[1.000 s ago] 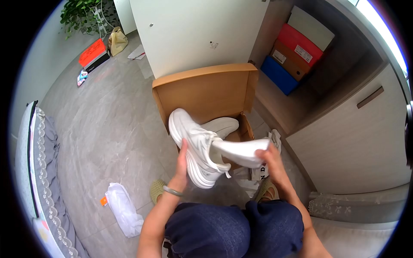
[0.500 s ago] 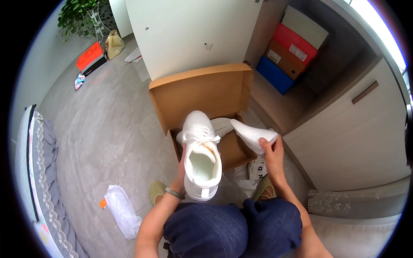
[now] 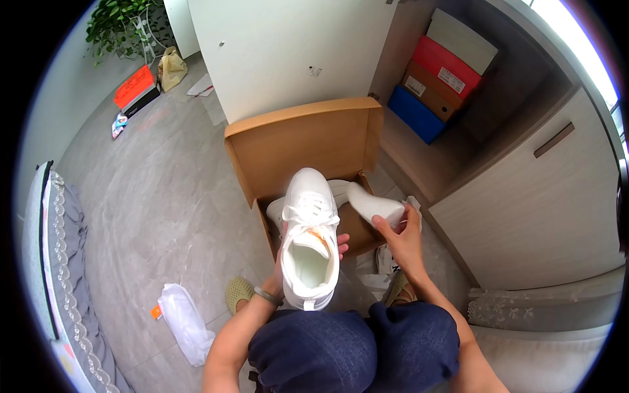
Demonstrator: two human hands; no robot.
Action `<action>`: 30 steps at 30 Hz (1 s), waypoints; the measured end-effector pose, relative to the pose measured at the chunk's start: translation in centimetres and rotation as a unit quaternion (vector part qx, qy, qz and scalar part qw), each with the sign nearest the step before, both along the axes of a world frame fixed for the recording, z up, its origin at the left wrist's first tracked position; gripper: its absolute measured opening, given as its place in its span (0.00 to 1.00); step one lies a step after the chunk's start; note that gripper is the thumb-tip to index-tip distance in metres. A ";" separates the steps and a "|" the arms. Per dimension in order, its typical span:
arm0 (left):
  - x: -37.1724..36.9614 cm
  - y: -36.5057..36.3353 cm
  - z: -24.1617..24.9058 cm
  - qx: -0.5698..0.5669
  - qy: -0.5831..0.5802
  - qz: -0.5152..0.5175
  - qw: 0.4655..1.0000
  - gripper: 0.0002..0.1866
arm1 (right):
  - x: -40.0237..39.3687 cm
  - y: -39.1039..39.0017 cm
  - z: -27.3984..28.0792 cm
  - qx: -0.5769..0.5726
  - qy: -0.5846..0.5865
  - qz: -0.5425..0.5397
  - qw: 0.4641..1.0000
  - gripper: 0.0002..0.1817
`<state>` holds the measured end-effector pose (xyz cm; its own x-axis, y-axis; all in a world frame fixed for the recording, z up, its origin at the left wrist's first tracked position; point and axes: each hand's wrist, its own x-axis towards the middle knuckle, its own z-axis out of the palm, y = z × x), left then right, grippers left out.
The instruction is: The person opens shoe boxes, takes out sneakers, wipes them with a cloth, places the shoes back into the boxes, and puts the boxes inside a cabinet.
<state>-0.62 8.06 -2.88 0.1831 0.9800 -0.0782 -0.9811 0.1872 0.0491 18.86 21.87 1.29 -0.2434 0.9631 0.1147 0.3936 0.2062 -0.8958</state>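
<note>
A white lace-up sneaker rests in my left hand, toe pointing away and its opening towards me. That hand is closed around the shoe from below, with fingertips showing at its right side. My right hand grips the wide end of a white shoe insert, whose narrower end points left over the box. Behind the sneaker stands an open brown cardboard shoebox, lid raised. White items lie partly hidden inside it; a curved white piece shows beyond the sneaker.
Stacked shoeboxes stand in the open cabinet at right, beside a closed cabinet door. A white plastic bag lies on the floor at left. An orange-and-black box and a beige bag stand farther back.
My right hand has shifted slightly left and turned, carrying the insert with it. The sneaker has moved a little to the right, and my left fingertips now show past its right side.
</note>
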 end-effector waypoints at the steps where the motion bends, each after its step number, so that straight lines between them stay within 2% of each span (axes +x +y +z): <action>1: 0.0 0.1 -0.1 0.008 -0.014 -0.001 1.000 0.52 | -0.2 -0.2 0.1 -0.006 -0.001 0.004 1.000 0.36; 5: 0.1 0.3 -0.8 0.004 -0.015 0.007 1.000 0.51 | -0.9 -1.6 2.8 -0.010 0.049 0.078 0.996 0.32; 6: 0.1 0.3 -0.8 0.004 -0.015 0.008 1.000 0.51 | -0.9 -1.9 3.4 0.075 0.049 0.169 0.981 0.29; 7: 0.1 0.2 -0.8 0.022 0.040 0.017 0.999 0.50 | -1.1 -2.2 4.1 0.159 0.048 0.258 0.952 0.26; 9: 0.0 0.1 -0.5 0.067 0.158 0.031 0.985 0.46 | -2.2 -3.1 5.4 0.243 0.071 0.344 0.904 0.22; 11: 0.3 0.0 -0.2 -0.044 0.301 0.084 0.949 0.44 | -3.0 -3.5 5.4 0.267 0.060 0.351 0.896 0.22; 12: 0.5 -0.2 0.8 -0.049 0.335 0.090 0.937 0.43 | -3.3 -3.6 5.3 0.310 -0.027 0.324 0.893 0.21; 13: 0.6 -0.1 0.7 -0.049 0.336 0.091 0.936 0.43 | -3.5 -3.5 5.1 0.349 -0.113 0.294 0.882 0.20; 15: 0.8 0.0 0.2 -0.049 0.319 0.109 0.940 0.41 | -3.4 -3.3 4.2 0.372 -0.118 0.294 0.873 0.19; 17: 0.8 0.0 -0.7 -0.038 0.293 0.107 0.949 0.39 | -3.3 -3.2 3.8 0.470 -0.105 0.273 0.833 0.18; 19: 0.9 0.1 -1.3 -0.036 0.285 0.078 0.955 0.37 | -3.1 -3.2 4.0 0.500 -0.129 0.260 0.816 0.17; 22: 0.4 0.2 -3.2 -0.055 0.299 0.045 0.952 0.34 | -3.0 -3.4 4.4 0.583 -0.176 0.296 0.736 0.14; 23: 0.3 0.2 -3.5 -0.067 0.303 0.021 0.951 0.34 | -3.1 -3.2 4.1 0.584 -0.176 0.295 0.735 0.14; 25: 0.7 0.0 -2.7 -0.111 0.317 0.011 0.942 0.31 | -3.5 -2.7 3.9 0.569 -0.215 0.412 0.679 0.14; 27: 0.6 -0.2 -2.9 -0.115 0.300 0.005 0.947 0.31 | -3.4 -2.7 4.3 0.548 -0.228 0.440 0.675 0.12; 29: 0.2 -0.4 -2.4 -0.079 0.301 0.019 0.950 0.31 | -3.5 -2.9 4.8 0.411 -0.089 0.426 0.801 0.11; 30: 0.1 -0.4 -1.9 -0.042 0.300 0.033 0.952 0.31 | -2.9 -2.3 5.1 0.358 -0.044 0.432 0.827 0.13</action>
<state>-0.53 7.67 -4.81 0.0195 0.9733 -0.2287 -0.7903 0.1551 0.5927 15.97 19.55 6.38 -0.8424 0.1194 0.5255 -0.1199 0.9092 -0.3988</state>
